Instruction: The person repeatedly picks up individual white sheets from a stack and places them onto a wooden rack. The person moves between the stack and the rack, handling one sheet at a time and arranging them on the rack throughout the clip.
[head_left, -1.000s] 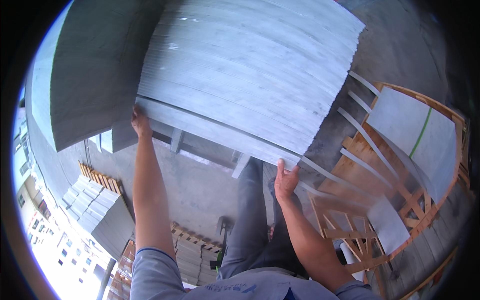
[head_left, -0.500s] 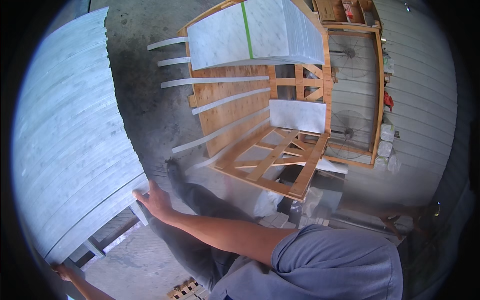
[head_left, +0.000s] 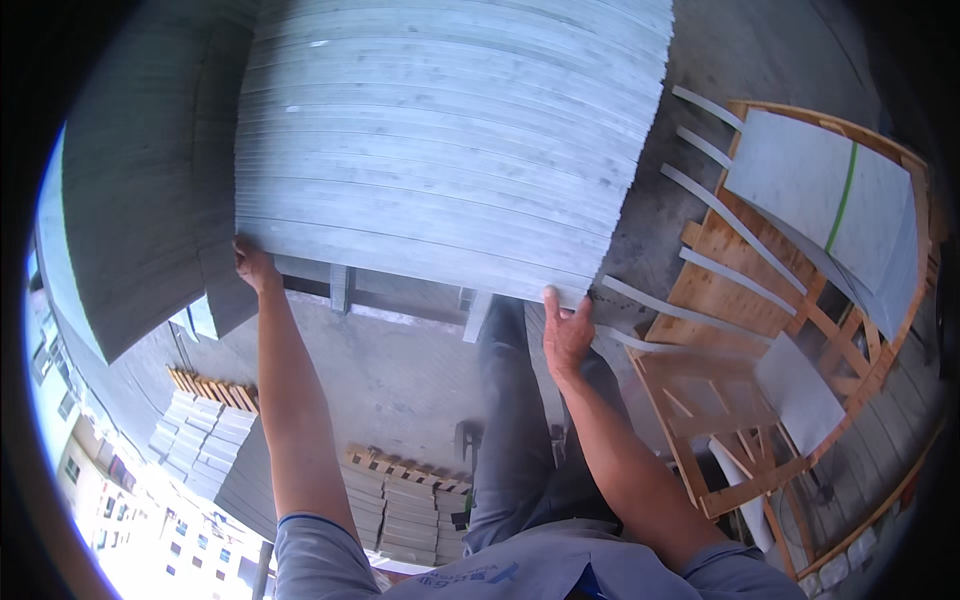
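At far left we see another leaning slab (head_left: 130, 200), then our left hand (head_left: 255, 266) gripping the lower left corner of the front stone slab (head_left: 450, 130) in a grey stack standing on edge on wooden blocks (head_left: 342, 288). The slab's long lower edge runs left to right across our view, lying ahead of and above both hands, which sit well apart at its two ends, about equally near it. Our right hand (head_left: 566, 330) clasps the lower right corner, fingers on the face; a wooden crate frame (head_left: 760, 330) stands further right.
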